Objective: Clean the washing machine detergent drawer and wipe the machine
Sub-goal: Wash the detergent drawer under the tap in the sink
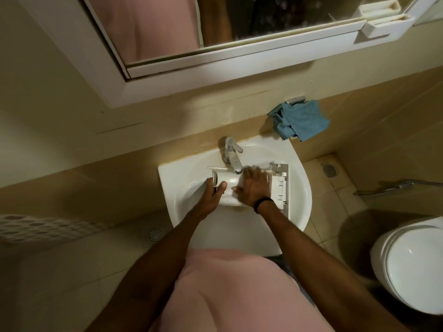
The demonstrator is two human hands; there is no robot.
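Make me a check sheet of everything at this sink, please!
Surface: white sink, with a faucet at its back.
Job's things: detergent drawer lying in the sink under the faucet; blue cloth hanging on a wall holder to the right.
Clutter: nothing seen.
Hands: left hand grips the drawer's left end; right hand lies flat on its middle.
Cables: nothing seen.
Surroundings: mirror above, toilet at right, floor drain at left.

Beige tiled walls (60,104) fill the left, with a white-framed mirror (263,20) at top. A toilet (412,267) sits lower right on the floor (340,207).
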